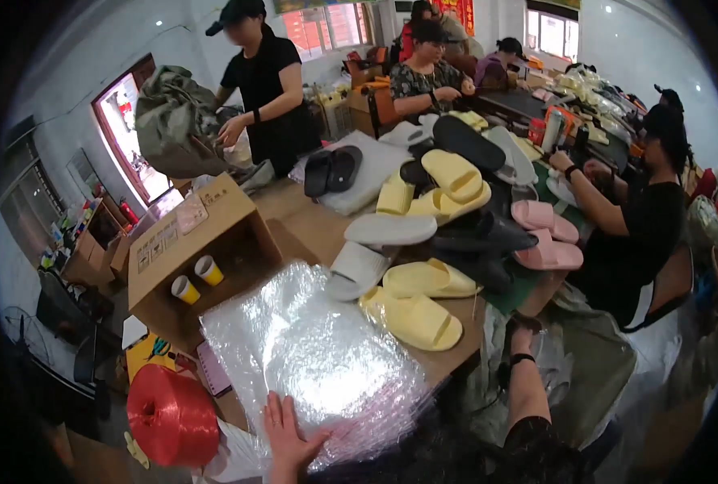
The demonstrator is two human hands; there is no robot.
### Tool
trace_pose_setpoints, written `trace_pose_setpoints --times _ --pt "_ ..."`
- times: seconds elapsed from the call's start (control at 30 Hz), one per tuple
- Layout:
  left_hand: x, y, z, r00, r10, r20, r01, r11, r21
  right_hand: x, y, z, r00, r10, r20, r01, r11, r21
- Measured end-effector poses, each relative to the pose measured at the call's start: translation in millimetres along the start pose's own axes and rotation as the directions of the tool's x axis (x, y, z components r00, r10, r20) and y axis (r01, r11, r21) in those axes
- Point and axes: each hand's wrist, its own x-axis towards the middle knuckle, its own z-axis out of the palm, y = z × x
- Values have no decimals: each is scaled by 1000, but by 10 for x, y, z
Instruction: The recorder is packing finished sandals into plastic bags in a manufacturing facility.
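Observation:
My left hand [290,436] lies flat on a stack of clear plastic bags [318,363], its fingers spread. My right hand [525,324], with a dark band at the wrist, reaches down at the mouth of a grey-green woven sack [593,363]. Its fingers are mostly hidden, so what it holds, if anything, does not show. Inside the sack, pale grey slippers [556,363] seem to show near my wrist. Just beyond the bags lie yellow slippers [415,319], a light grey slipper [357,270] and, to the right, pink slippers [548,248].
A cardboard box [189,234] on its side holds two yellow-and-white cups [208,270]. A red twine spool [173,415] stands at the near left. Black slippers [333,169] rest farther back. One person handles a grey-green sack [177,121]; others sit around the table.

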Motion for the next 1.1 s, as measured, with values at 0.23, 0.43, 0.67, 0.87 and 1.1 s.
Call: trace_pose_setpoints --times 0.23,0.43,0.67,0.87,1.1 --pt "140 -112 169 996 57 -70 -57 998 -2 -464 -92 -170 934 -62 -352 266 780 566" --pt "57 -192 129 996 41 -76 -44 998 -34 -1740 -825 -2421 749 342 -568 550 157 820" --pt "58 -131 63 1000 0 -17 -1 997 -75 -2248 -2033 -3790 653 -446 -613 758 397 519" --pt "58 -130 107 998 32 -56 -37 995 -94 -1703 -2515 -3623 805 -508 -304 538 843 17" --pt "82 -157 143 993 51 -105 -61 994 -93 -1614 -2427 -3668 880 -452 -143 445 892 -79"
